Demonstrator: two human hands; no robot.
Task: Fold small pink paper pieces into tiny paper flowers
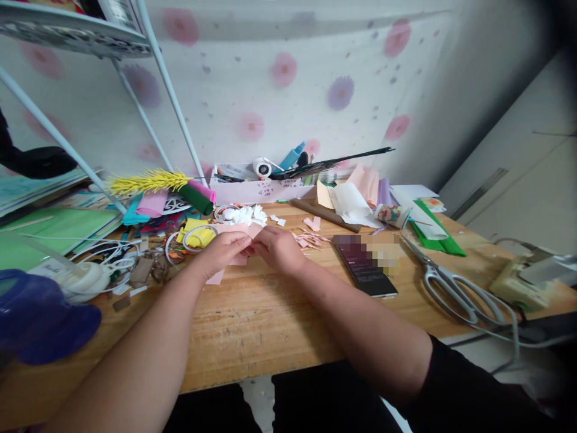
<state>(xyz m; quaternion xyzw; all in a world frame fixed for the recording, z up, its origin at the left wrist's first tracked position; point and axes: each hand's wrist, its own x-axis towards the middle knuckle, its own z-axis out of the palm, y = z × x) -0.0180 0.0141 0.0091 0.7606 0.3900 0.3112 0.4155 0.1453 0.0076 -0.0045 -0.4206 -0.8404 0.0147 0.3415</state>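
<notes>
My left hand and my right hand meet over the table, fingertips pinched together. A small piece of pale pink paper shows at the fingertips; the exact grip is hidden by my fingers. More pink paper pieces lie under and beside my left hand. To the right of my right hand is a little heap of thin pink paper twists, with pink cut pieces behind it. White paper petals are piled just beyond my hands. Yellow paper lies to the left.
A phone and large scissors lie at right, near a power strip. A white box of tools and a brown roll are behind. At left are a glue gun, blue object and shelf rack.
</notes>
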